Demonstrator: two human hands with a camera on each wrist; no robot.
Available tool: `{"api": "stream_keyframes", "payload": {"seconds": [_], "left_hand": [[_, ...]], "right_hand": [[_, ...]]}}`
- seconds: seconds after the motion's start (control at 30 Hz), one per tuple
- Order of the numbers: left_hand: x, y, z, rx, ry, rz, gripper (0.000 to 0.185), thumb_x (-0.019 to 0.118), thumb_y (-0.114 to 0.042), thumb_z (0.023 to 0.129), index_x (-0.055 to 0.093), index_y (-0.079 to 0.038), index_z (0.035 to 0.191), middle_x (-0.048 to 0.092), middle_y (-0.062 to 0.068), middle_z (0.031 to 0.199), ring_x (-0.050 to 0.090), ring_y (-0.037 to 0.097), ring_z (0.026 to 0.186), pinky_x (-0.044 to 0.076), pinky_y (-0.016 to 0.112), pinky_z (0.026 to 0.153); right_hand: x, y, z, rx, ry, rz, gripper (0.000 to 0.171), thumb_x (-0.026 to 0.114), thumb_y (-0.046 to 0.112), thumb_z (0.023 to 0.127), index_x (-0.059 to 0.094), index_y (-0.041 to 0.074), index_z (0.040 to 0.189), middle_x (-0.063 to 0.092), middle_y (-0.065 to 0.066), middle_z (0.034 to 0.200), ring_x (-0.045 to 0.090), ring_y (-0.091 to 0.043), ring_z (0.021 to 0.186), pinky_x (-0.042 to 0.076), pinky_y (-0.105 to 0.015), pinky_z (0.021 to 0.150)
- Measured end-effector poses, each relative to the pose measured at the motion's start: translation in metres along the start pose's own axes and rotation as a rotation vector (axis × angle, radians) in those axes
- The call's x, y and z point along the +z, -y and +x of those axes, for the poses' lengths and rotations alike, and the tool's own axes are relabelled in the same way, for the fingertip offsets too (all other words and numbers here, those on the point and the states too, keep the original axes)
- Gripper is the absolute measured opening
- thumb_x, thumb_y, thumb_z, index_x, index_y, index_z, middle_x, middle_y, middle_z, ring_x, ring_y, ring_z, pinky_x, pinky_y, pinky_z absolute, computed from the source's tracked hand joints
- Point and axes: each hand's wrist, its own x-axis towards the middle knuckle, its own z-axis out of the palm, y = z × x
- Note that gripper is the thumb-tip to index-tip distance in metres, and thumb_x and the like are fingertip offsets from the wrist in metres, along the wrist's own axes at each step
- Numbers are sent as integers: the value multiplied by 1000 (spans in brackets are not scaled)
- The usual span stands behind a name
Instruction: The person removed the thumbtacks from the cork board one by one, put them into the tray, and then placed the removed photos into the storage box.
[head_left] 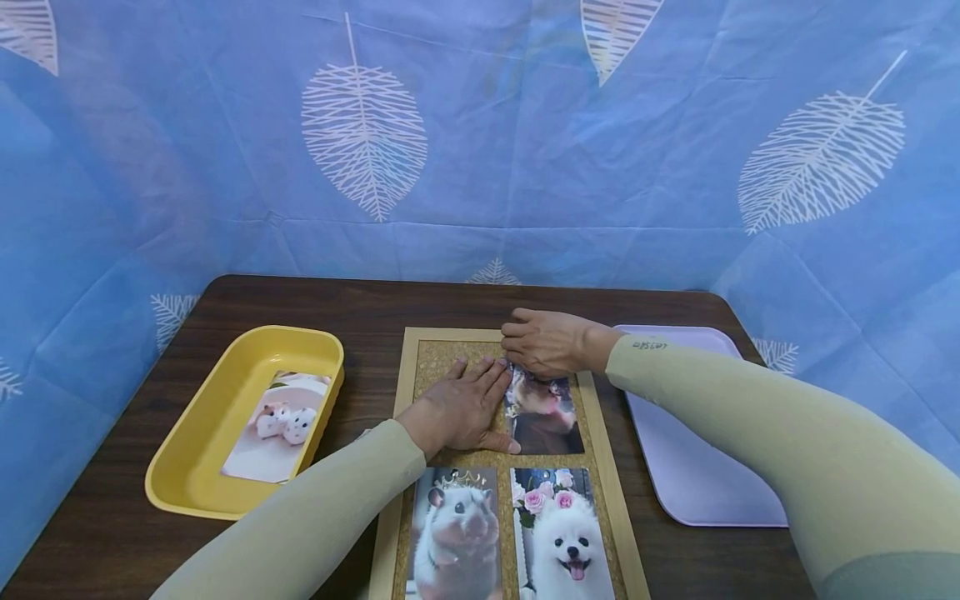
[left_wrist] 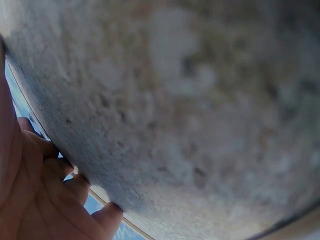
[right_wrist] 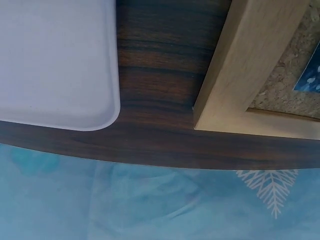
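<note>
A wood-framed corkboard (head_left: 452, 358) lies on the table. My left hand (head_left: 459, 408) rests on its upper left part with fingers spread and straight, the thumb across the lower left corner of a photo (head_left: 547, 425). Over that photo's top edge is my right hand (head_left: 551, 340), its fingers bent and their tips close to the left fingertips. Whatever those right fingers pinch is hidden beneath them. Lower on the board are a photo of a crowned hamster (head_left: 457, 533) and one of a white dog with roses (head_left: 566, 542). Cork fills the left wrist view beside the left fingers (left_wrist: 75, 187).
Left of the board stands a yellow tray (head_left: 187, 433) with a photo of two small hamsters (head_left: 281, 425) in it. A pale purple tray (head_left: 697, 467) lies to the right, partly under the right forearm. Behind the dark table (head_left: 360, 304) hangs a blue leaf-patterned cloth (head_left: 525, 167).
</note>
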Motion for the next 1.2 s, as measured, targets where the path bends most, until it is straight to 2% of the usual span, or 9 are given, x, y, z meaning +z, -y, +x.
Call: {"api": "stream_keyframes", "payload": {"seconds": [0.27, 0.6, 1.2], "left_hand": [[1, 0, 1, -3, 6, 6, 111, 31, -90, 92, 6, -17, 171, 4, 2, 179, 6, 22, 165, 14, 50, 134], [1, 0, 3, -9, 14, 0, 111, 31, -90, 91, 5, -18, 171, 3, 2, 179, 4, 22, 165, 13, 49, 134], [1, 1, 3, 0, 7, -6, 111, 31, -90, 92, 7, -16, 171, 5, 2, 179, 6, 23, 165, 15, 50, 133]], "right_hand": [[0, 1, -1, 6, 12, 7, 34, 46, 40, 113, 66, 20, 132, 63, -1, 128, 50, -25, 116, 43, -49, 103], [0, 1, -2, 11, -21, 0, 31, 48, 40, 113, 68, 19, 126, 64, -1, 122, 49, -24, 108, 42, -45, 95], [3, 1, -1, 9, -49, 7, 32, 46, 38, 113, 67, 19, 128, 64, -1, 122, 49, -24, 109, 41, -45, 95]]}}
